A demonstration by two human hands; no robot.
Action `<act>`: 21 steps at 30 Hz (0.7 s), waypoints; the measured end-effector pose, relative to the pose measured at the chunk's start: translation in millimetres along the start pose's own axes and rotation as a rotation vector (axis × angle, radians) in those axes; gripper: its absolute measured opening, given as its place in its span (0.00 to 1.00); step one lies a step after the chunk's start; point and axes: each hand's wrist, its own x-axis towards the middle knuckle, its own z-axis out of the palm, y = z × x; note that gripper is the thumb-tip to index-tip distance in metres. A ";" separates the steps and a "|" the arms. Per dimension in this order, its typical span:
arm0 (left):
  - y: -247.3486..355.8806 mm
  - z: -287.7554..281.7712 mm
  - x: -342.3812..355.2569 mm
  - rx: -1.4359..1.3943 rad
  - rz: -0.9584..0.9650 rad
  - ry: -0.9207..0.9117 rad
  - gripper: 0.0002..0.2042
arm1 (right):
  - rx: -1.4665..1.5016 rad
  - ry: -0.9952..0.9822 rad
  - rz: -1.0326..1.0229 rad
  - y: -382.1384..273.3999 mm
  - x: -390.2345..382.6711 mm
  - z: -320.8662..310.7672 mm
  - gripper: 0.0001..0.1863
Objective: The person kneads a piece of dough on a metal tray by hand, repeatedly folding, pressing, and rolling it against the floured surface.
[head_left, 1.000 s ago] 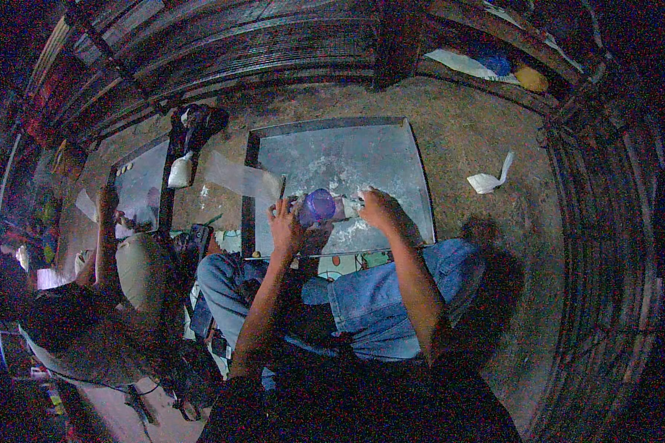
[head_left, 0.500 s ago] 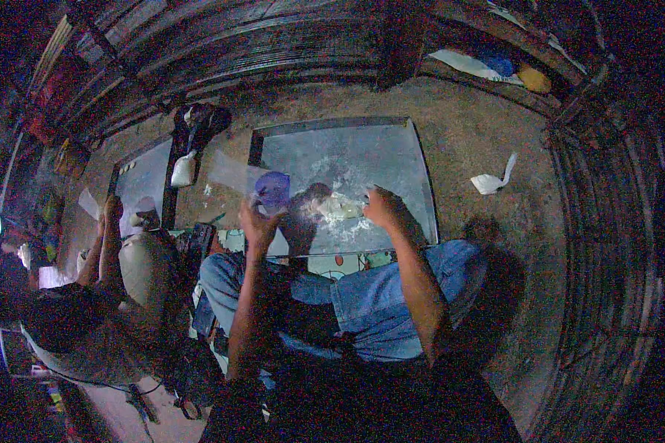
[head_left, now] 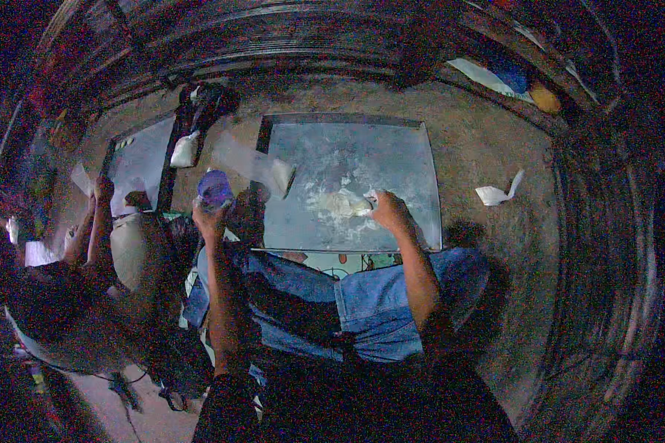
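My left hand [head_left: 210, 216] is raised left of the square metal tray [head_left: 303, 140], gripping a translucent purple container [head_left: 215, 187]. My right hand [head_left: 388, 210] is over the tray, its fingers closed on the right end of a flattened, pale dough-like piece [head_left: 342, 204], which lies in scattered white powder. A clear plastic bag with pale contents at its end [head_left: 281, 176] lies across the tray's left rim. My crossed legs in jeans [head_left: 369, 295] are along the near edge.
At left a co-worker's arms [head_left: 100, 221] are by a second tray [head_left: 144, 151]. A white bag [head_left: 185, 150] and dark items [head_left: 213, 103] sit between the trays. A small white bag [head_left: 493, 195] lies on the floor at right. Slatted racks [head_left: 606, 258] surround the floor.
My left hand has carried the purple container from over the pale piece leftward off the tray, uncovering the plastic bag's end. My right hand has stayed at the piece's right end.
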 end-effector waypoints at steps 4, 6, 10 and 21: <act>6.9 4.5 -6.3 -0.269 -0.051 -0.035 0.30 | -0.038 0.047 -0.081 -1.9 2.1 17.4 0.20; 10.3 10.6 -7.2 -0.252 0.058 -0.065 0.29 | -0.108 0.135 -0.195 9.3 7.6 33.8 0.22; 5.9 18.8 -5.9 -0.271 0.142 -0.021 0.31 | -0.188 0.158 -0.237 18.4 15.1 45.4 0.20; 42.1 11.4 -15.8 -0.034 0.188 -0.010 0.34 | -0.011 0.141 -0.014 12.1 -2.0 20.7 0.22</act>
